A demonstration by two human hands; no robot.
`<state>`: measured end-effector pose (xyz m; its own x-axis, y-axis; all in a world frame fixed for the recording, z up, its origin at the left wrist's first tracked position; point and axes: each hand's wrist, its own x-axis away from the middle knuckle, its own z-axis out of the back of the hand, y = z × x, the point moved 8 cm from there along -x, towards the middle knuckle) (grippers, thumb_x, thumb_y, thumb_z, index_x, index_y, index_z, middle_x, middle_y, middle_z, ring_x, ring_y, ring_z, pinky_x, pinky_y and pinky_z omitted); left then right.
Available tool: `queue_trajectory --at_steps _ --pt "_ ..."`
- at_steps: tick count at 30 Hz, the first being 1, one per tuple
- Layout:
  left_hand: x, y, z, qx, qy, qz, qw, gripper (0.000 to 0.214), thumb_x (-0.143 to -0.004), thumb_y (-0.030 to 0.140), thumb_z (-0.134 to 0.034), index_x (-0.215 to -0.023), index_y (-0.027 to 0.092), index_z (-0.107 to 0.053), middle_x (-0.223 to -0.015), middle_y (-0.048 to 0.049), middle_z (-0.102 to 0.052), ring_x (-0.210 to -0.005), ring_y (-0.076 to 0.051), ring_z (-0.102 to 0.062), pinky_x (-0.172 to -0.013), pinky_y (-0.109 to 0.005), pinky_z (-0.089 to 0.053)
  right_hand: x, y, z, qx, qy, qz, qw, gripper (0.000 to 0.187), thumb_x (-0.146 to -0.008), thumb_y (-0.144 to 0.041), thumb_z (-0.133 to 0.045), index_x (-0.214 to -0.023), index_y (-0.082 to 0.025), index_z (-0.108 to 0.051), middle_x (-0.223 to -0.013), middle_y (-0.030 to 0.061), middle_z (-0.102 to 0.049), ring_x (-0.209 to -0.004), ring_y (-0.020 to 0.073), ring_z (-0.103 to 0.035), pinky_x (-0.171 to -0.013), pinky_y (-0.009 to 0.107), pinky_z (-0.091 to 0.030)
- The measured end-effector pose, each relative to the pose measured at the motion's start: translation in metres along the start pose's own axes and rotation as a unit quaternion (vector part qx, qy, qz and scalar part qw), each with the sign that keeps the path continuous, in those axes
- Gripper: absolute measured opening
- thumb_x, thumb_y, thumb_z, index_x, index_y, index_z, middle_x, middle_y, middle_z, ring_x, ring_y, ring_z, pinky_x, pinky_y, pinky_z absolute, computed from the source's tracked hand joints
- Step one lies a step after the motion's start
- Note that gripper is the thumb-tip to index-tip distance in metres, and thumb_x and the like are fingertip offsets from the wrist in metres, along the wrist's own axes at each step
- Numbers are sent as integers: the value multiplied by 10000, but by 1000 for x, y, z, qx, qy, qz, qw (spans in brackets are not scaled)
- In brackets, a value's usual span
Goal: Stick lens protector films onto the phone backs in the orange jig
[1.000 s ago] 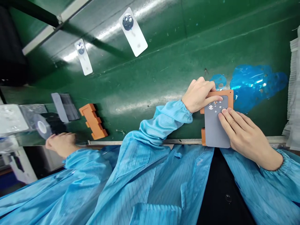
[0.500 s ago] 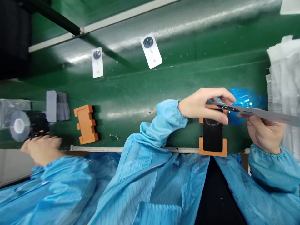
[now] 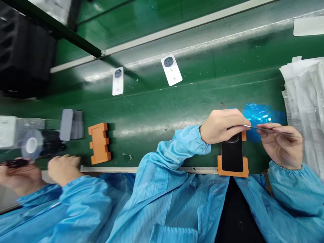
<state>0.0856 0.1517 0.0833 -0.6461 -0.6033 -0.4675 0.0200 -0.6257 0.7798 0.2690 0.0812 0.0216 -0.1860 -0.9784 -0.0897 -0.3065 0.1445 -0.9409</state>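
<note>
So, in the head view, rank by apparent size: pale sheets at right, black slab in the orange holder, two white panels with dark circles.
Pale sheets
Black slab, partly behind left hand
Left white panel and right white panel: too alike to rank

I can't make out any readable text, labels, brands, numbers or signs anywhere from my remote end.

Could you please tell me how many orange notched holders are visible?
2: one orange notched holder at left on the green tabletop; another holder beneath the black rectangular panel, partly hidden.
</note>
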Motion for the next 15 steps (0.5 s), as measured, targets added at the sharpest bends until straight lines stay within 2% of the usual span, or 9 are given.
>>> queue_trajectory --at_steps 2,3,6,8,10,12,14,15 --pt "-11 -19 14 37 48 51 997 239 -992 427 -667 -954 203 -742 -958 -33 -762 -865 -145 -719 -811 -294 -585 1 2 3 19 31 -31 999 255 -812 -302 -853 -1064 -326 -818 -1101 52 -796 -1028 252 -774 -909 390 -669" --pt "-19 -35 22 51 75 88 992 272 -963 469 -699 -953 199 -733 -945 -27 -753 -852 -149 -713 -803 -300 -586 1 4 5 26 41 -47 998 297 -803 -288 -855 -1096 -310 -812 -1135 64 -788 -1024 246 -774 -913 365 -665" --pt "-50 -103 55 76 143 213 963 367 -934 544 -715 -1045 194 -703 -981 -30 -734 -916 -182 -717 -846 -337 -591 3 6 14 43 37 -74 996 323 -783 -282 -857 -1103 -292 -810 -1156 89 -777 -956 237 -784 -903 330 -660" --pt "-67 -152 82 69 174 288 939 388 -971 537 -667 -1171 205 -668 -1045 -46 -729 -1004 -210 -723 -908 -370 -583 5 7 23 60 36 -79 994 302 -792 -318 -845 -1092 -311 -811 -1129 100 -780 -920 254 -785 -868 357 -666" --pt "-72 -193 109 40 180 354 917 431 -997 511 -634 -1288 195 -600 -1161 -88 -722 -1110 -233 -709 -958 -385 -566 10 6 28 95 24 -82 992 273 -825 -366 -812 -1098 -345 -806 -1112 111 -782 -907 281 -783 -831 408 -665" --pt "-62 -215 143 -63 200 403 891 487 -995 466 -642 -1366 169 -536 -1312 -145 -676 -1228 -249 -662 -1033 -379 -528 20 0 29 156 10 -58 986 251 -853 -434 -776 -1095 -370 -800 -1107 117 -778 -903 310 -776 -806 465 -654" --pt "-44 -220 176 -222 198 425 855 568 -960 406 -694 -1429 155 -497 -1444 -184 -592 -1368 -271 -569 -1141 -372 -440 37 -13 25 235 13 -4 972 260 -857 -515 -751 -1073 -379 -798 -1099 116 -773 -899 327 -766 -791 499 -639" --pt "-34 -220 190 -300 182 440 826 631 -926 384 -736 -1453 144 -483 -1483 -203 -552 -1429 -299 -509 -1185 -390 -392 48 -22 22 276 21 28 960 274 -857 -556 -736 -1055 -377 -799 -1086 114 -772 -891 328 -761 -780 501 -633"
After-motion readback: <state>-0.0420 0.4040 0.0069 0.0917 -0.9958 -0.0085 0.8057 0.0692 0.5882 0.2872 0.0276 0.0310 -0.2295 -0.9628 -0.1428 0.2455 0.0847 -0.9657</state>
